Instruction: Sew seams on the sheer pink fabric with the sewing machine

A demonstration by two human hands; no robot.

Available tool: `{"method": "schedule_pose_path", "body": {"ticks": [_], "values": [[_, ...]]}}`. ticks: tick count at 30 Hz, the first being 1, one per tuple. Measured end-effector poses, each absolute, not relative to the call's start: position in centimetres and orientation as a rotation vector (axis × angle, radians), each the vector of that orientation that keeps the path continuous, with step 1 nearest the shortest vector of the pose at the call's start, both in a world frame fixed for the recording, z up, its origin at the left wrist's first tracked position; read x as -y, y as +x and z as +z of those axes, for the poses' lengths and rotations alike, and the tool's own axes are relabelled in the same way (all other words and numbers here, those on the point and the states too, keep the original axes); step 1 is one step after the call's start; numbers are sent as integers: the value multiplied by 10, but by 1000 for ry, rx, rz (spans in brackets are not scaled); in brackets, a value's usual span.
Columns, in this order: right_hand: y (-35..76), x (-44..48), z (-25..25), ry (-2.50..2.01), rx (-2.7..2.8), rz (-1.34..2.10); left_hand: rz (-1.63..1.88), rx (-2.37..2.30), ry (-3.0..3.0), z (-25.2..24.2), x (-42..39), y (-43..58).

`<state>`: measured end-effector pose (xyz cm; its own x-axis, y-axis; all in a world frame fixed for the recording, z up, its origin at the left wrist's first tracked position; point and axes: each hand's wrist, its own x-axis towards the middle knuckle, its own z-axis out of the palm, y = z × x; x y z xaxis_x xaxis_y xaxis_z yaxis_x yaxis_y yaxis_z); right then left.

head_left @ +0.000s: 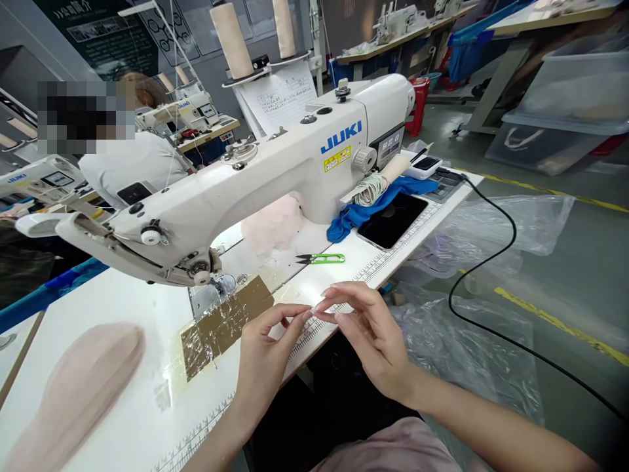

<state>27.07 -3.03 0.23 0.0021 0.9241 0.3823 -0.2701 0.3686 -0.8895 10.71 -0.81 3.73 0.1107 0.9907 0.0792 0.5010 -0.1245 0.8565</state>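
Observation:
Over the front edge of the sewing table, my left hand (269,341) and my right hand (376,337) meet fingertip to fingertip. Thumb and index finger of the left hand are pinched together. The right hand's fingers are drawn in around the same spot, where a tiny pale bit shows, too small to name. Behind the hands stands a white JUKI sewing machine (289,151). Green-handled thread snips (322,258) lie on the table just beyond the fingertips. Brown tape (226,328) covers the tabletop in front of the needle area, left of my hands.
Sheer pink fabric (93,373) lies at left, with more pink fabric (272,223) under the machine arm. A phone (393,219), blue cloth (351,219) and coiled cord (369,190) sit at right. A black cable (491,328) hangs off the table. A co-worker (132,160) sits beyond.

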Motion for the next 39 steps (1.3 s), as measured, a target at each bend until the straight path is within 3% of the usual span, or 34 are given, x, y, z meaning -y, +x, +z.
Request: {"method": "schedule_pose_path", "body": {"ticks": [18, 25, 35, 39], "values": [[270, 33, 9, -666, 1523, 849, 892, -1475, 1703, 30, 6, 105], [283, 21, 15, -869, 1682, 688, 1029, -1395, 2037, 29, 8, 100], [282, 7, 13, -872, 1697, 940, 1178, -1190, 2607, 27, 8, 94], [284, 4, 17, -882, 1650, 1274, 1174, -1031, 2863, 33, 8, 90]]}}
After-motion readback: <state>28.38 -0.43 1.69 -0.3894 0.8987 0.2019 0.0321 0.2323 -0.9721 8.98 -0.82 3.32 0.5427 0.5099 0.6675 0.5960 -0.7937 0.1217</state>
